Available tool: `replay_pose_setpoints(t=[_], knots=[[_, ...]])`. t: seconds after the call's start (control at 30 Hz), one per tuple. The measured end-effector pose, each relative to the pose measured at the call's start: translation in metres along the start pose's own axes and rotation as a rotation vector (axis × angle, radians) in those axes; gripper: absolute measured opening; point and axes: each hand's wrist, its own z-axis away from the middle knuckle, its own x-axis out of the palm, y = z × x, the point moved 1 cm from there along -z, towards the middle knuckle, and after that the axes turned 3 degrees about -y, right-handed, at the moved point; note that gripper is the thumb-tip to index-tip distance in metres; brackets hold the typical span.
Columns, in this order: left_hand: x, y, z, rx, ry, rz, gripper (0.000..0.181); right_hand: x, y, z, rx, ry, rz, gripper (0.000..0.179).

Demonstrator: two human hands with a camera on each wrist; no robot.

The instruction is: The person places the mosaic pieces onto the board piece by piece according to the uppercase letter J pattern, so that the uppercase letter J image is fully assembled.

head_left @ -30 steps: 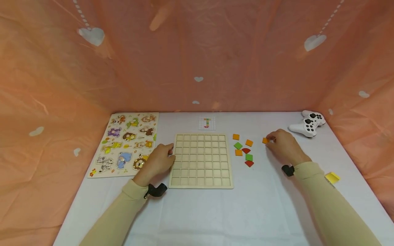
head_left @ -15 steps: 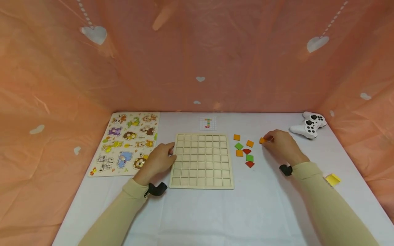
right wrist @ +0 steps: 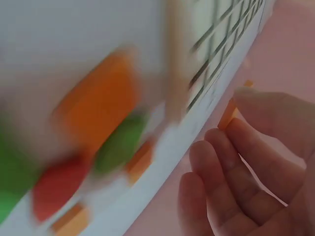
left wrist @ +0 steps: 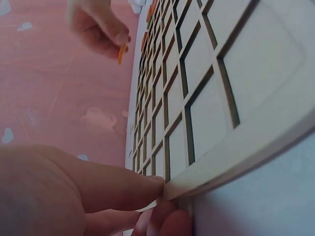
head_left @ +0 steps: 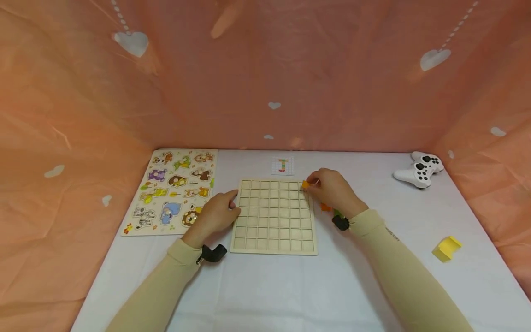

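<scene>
A pale wooden grid board (head_left: pixel 274 216) lies in the middle of the table, its squares bare. My left hand (head_left: pixel 213 214) grips the board's left edge; in the left wrist view a fingertip (left wrist: pixel 152 189) presses at the rim, with other fingers curled beside it. Over the board's far right corner, my right hand (head_left: pixel 333 191) pinches an orange square tile (head_left: pixel 305 184) between thumb and fingers. The right wrist view shows that orange tile (right wrist: pixel 229 113) held on edge. Loose orange, green and red tiles (head_left: pixel 326 207) lie right of the board, partly hidden under my right hand.
A small card (head_left: pixel 283 166) with a coloured J-shaped pattern lies behind the board. An animal puzzle board (head_left: pixel 170 193) is at the left. A white game controller (head_left: pixel 419 170) sits at the far right, and a yellow block (head_left: pixel 447 249) nearer the front right.
My right hand has carried the orange tile leftward from the table to the board's far right corner, passing over the loose tiles. The left hand stays at the board's edge.
</scene>
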Motion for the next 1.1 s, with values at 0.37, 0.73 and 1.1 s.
replay_pose_setpoints(t=[0.37, 0.73, 1.1], knots=[[0.000, 0.000, -0.001, -0.003, -0.008, 0.020, 0.065, 0.035, -0.053, -0.026, -0.125, -0.046, 0.051, 0.025], [0.004, 0.001, 0.000, -0.028, -0.025, 0.022, 0.065, 0.060, -0.075, -0.037, -0.152, -0.090, 0.103, 0.024], [0.002, -0.001, 0.000, -0.029, -0.005, 0.024, 0.065, 0.065, -0.081, -0.042, -0.172, -0.074, 0.158, 0.019]])
